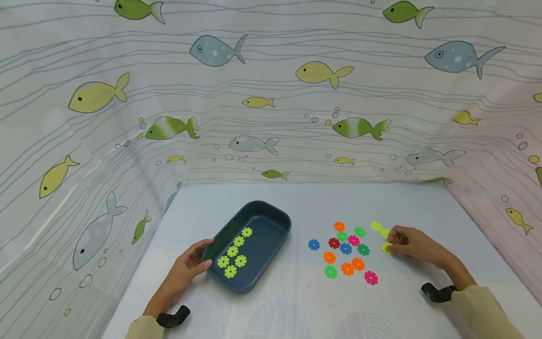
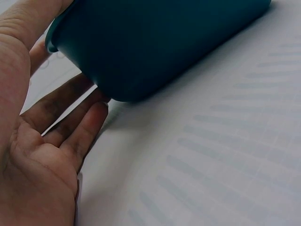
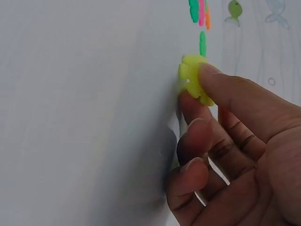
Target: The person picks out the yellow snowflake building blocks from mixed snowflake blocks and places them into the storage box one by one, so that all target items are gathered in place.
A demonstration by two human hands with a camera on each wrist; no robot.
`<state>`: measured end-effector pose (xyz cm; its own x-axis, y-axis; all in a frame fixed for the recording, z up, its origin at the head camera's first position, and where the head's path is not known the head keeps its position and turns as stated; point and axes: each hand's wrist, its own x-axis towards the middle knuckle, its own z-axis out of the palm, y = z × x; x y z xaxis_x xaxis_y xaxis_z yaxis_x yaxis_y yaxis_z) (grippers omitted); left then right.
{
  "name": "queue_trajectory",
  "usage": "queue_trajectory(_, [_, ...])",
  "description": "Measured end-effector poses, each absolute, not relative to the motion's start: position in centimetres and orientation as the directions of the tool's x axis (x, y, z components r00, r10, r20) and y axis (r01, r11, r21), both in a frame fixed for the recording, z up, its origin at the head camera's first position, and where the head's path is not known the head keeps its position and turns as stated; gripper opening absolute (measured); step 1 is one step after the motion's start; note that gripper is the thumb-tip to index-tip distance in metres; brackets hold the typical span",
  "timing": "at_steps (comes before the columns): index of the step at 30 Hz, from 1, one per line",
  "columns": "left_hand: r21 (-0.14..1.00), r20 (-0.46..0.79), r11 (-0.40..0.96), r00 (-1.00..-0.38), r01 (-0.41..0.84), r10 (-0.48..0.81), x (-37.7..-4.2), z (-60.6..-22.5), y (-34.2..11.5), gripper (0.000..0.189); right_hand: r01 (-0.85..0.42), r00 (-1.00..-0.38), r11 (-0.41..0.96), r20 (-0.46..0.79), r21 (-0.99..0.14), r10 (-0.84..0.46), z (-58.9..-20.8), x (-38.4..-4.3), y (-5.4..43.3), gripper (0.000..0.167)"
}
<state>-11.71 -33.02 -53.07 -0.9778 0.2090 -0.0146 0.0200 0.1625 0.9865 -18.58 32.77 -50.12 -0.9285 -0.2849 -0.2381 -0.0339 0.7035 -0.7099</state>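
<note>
A dark blue tray (image 1: 271, 263) sits on the left of the table, with several yellow flower-shaped discs (image 1: 232, 251) inside it. My left hand (image 1: 182, 270) holds the tray's left end, thumb at the rim and other fingers against the outer wall (image 2: 141, 47). On the right, my right hand (image 1: 417, 246) pinches a yellow notched disc (image 3: 189, 73) by its edge between thumb and forefinger, close to the tabletop. Two more yellow discs (image 1: 376, 226) lie just beyond those fingers.
Between tray and right hand lie several loose discs: orange (image 1: 347, 269), green (image 1: 330, 271), pink (image 1: 370, 278), blue (image 1: 314, 244) and dark red (image 1: 334, 243). A fish-patterned sheet (image 1: 271, 84) walls in the white table (image 1: 288, 306) at the back and sides.
</note>
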Motion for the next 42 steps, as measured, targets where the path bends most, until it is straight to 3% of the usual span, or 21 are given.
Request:
queue_trajectory(10, [0.986, -0.024, 0.164, -0.978, 0.011, 0.205, -11.6, -53.0, -33.0, 0.060, -0.010, -0.923, 0.644, -0.241, -0.765, -0.301, -49.7, -19.0, 33.0, 0.028])
queue_trajectory(25, [0.986, -0.031, 0.166, -0.980, 0.002, 0.197, -11.6, -53.0, -33.1, 0.060, 0.021, -0.933, 0.622, -0.239, -0.783, -0.270, -48.2, -19.3, 31.7, 0.039])
queue_trajectory(42, [0.986, -0.038, 0.166, -0.981, -0.006, 0.192, -11.7, -53.1, -33.0, 0.060, -0.073, -0.936, 0.593, -0.150, -0.802, -0.318, -47.0, -20.2, 29.3, 0.034])
